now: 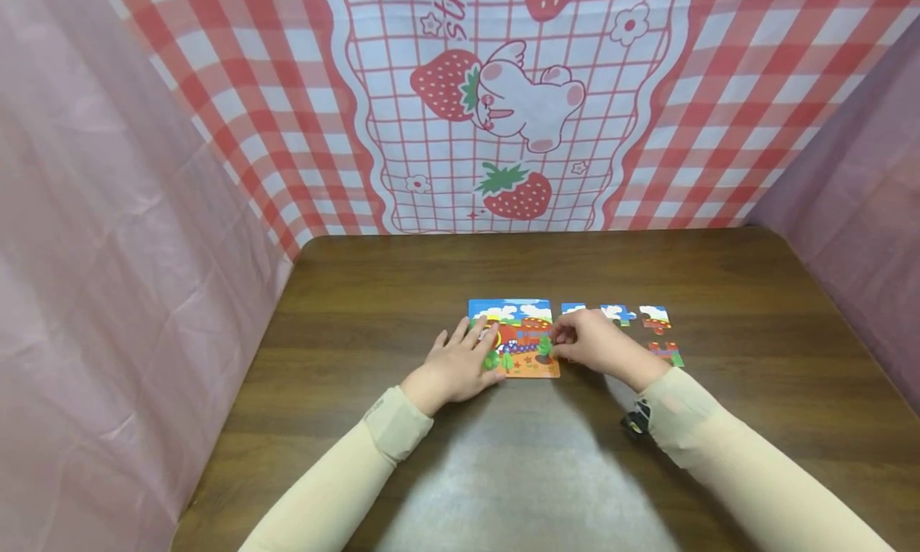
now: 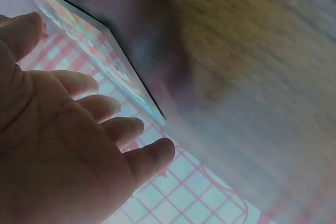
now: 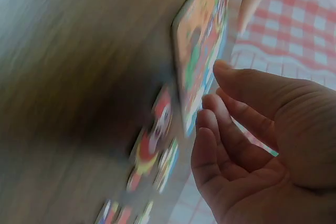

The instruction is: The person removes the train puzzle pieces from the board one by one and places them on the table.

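The puzzle (image 1: 526, 343) lies flat on the surface (image 1: 374, 288), just left of the right hand (image 1: 598, 340), whose bent fingers stand apart, holding nothing visible; the left hand (image 1: 460, 363) spreads over its left part.

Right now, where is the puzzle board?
In the head view, the puzzle board lies on the table right of image centre: left hand over its left side, right hand by its right edge, loose pieces to its right.
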Motion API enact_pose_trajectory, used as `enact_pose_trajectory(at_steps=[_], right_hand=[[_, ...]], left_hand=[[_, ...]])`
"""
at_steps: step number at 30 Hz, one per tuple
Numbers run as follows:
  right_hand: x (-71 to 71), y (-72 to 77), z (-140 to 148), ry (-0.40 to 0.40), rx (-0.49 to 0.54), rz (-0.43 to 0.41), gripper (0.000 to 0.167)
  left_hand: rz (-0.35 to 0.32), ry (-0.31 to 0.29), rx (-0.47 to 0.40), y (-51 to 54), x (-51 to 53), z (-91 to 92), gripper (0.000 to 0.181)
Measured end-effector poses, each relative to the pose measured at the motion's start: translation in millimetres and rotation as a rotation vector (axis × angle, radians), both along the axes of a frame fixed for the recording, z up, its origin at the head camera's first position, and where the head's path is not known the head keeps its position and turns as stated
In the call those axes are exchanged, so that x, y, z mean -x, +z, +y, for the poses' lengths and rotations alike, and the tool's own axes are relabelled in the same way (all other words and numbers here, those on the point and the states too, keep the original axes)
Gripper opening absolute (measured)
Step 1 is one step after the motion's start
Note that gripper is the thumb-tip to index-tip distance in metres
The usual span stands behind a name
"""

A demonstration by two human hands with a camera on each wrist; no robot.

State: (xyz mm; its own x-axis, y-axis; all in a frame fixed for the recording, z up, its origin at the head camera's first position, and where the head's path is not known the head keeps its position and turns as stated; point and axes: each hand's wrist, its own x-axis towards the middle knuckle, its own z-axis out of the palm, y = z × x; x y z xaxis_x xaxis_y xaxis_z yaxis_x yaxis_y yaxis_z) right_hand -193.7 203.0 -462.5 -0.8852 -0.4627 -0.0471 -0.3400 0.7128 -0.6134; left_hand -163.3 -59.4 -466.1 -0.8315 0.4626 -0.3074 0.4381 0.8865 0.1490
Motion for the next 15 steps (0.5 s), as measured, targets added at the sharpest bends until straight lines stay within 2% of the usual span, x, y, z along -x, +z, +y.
enact_pose_trajectory(at_steps=[4, 11, 15], right_hand=[[-1.3, -3.7, -16, 0.039, -0.044, 0.060, 0.016], [-0.7, -6.7, -31, 0.114, -0.093, 0.034, 0.023], [-0.4, -5.9, -38, 0.138, -0.122, 0.055, 0.025]], left_hand=[[-0.003, 0.012, 0.009, 0.3, 1.6, 6.1, 0.078], [-0.052, 0.043, 0.043, -5.3, 9.2, 11.0, 0.077], [-0.076, 0.056, 0.060, -6.0, 10.6, 10.9, 0.078]])
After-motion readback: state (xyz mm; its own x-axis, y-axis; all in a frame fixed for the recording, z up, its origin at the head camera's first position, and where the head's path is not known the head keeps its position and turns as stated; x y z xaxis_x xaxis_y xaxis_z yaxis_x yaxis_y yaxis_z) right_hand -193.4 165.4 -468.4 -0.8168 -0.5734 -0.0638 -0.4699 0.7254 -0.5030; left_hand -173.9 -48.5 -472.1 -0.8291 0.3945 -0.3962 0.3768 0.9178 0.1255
